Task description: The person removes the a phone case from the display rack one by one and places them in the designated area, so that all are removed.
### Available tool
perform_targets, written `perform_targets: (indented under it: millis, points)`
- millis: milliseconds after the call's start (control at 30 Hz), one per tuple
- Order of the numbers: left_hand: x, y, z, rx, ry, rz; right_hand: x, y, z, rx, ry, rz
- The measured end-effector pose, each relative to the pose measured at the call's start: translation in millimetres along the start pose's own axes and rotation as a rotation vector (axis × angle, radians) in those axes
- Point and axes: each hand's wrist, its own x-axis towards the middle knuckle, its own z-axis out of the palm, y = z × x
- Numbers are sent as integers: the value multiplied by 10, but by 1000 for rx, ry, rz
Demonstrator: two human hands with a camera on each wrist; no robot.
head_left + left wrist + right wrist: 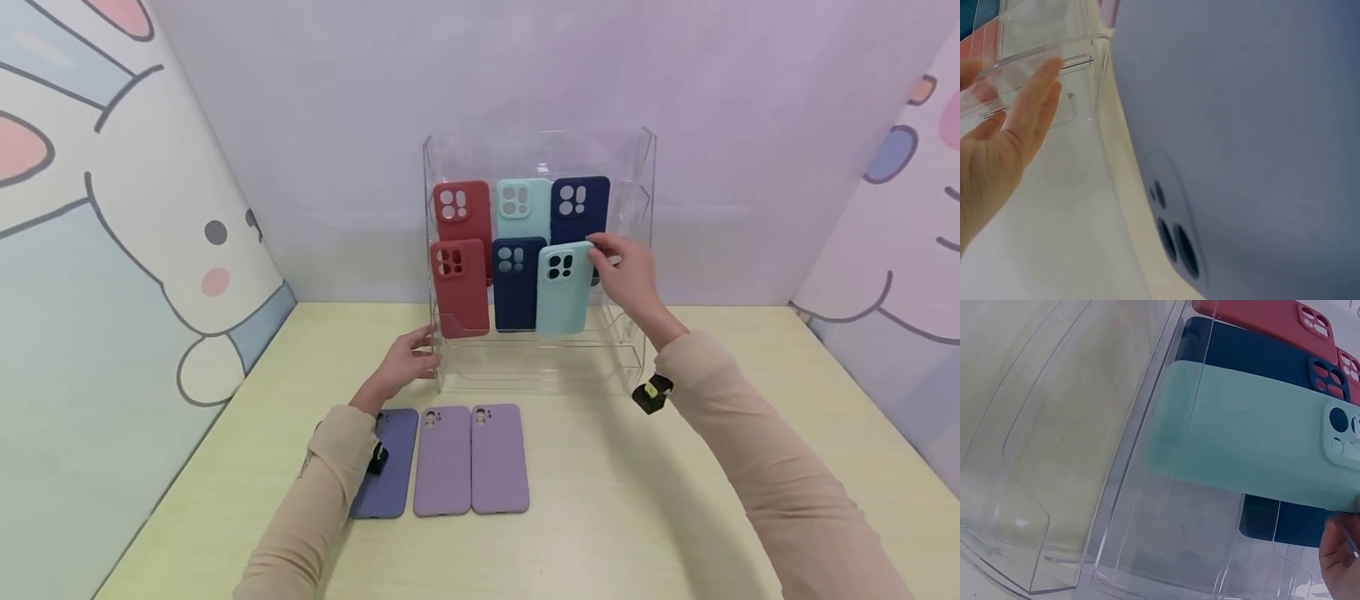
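Observation:
A clear acrylic rack [536, 379] holds phone cases in two tiers. My right hand [628, 275] pinches the upper right corner of a mint green phone case [566, 296], whose lower end sits behind the lower tier's clear front lip. To its left in that tier stand a navy case [517, 292] and a red case [465, 296]. Behind them are another red case [472, 212], a mint one [528, 221] and a navy one [588, 225]. With fairly straight fingers, my left hand [401, 364] touches the rack's left side panel near its base, also seen in the left wrist view.
Flat on the table in front of the rack lie a blue-violet phone case [397, 467], partly under my left forearm, and two lilac cases, one in the middle [444, 467] and one at the right [500, 467]. Rabbit-printed panels [217, 292] flank the table.

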Motion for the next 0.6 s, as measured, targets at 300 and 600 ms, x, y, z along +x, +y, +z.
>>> perform_targets:
  millis: [300,600]
  points:
    - [-42,101,-3,-29,-24,-25,-71,-19,-49,31,27,-6]
    - [-80,147,0,-20,-31,-11,-116,-137,-119,32,62,-58]
